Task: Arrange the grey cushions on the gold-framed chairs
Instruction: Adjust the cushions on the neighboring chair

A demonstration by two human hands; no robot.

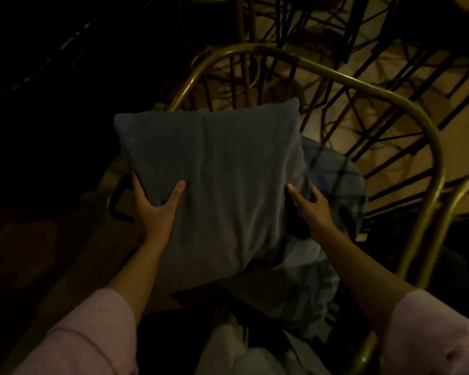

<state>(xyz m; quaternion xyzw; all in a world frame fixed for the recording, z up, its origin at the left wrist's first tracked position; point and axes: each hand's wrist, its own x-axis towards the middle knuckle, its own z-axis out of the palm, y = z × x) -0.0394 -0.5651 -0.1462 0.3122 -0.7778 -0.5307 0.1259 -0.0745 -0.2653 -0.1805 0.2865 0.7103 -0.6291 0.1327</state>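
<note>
The grey cushion (217, 182) is up in the air over the seat of a gold-framed chair (406, 104), held flat-on toward the person by both hands. The left hand (153, 207) has its grip pressed onto the cushion's lower left edge, thumb lying across the front face and the other fingers wrapped out of sight behind it. The right hand (312, 204) does the same at the lower right edge, thumb forward on the fabric, the rest tucked behind. Holding it by 2 opposite sides like this keeps the soft square from flopping and lets the person steer it squarely toward the curved backrest, which I take to be the point of the hold. Both arms reach out from pink sleeves (92, 334). Just under and to the right of the held cushion lies a paler, bluish piece of fabric (336, 180), possibly a seat pad or another cushion; in this dim light I cannot tell which. The chair's gold rail arcs round behind the cushion, with dark thin spokes fanning below it, and the rail of a 2nd chair (444, 212) shows at the right edge. The cushion's top edge sits close to the backrest but I cannot tell whether it touches. My guess is the next move is to lower it and lean it against the back.
</note>
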